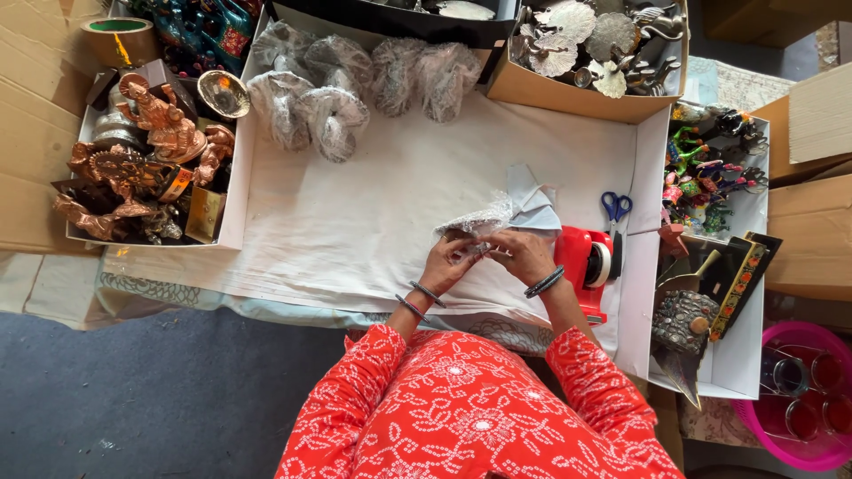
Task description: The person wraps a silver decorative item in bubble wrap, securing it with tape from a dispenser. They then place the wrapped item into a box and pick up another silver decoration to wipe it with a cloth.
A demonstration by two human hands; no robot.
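Both of my hands meet over the white cloth (pixel 355 222) covering the table. My left hand (pixel 450 260) and my right hand (pixel 524 255) together grip a small item wrapped in clear bubble wrap (pixel 479 219); the item inside is hidden. Folded grey paper (pixel 531 200) lies just behind the wrap. A red tape dispenser (pixel 588 264) stands right beside my right wrist. Blue-handled scissors (pixel 615 210) lie beyond it.
Several bubble-wrapped bundles (pixel 337 84) sit at the back. A white box of copper figurines (pixel 146 160) is at left, a cardboard box of silver metal pieces (pixel 586 44) at back right, colourful figurines (pixel 710 168) and ornate items (pixel 688 319) at right, a pink basket (pixel 803 390) lower right.
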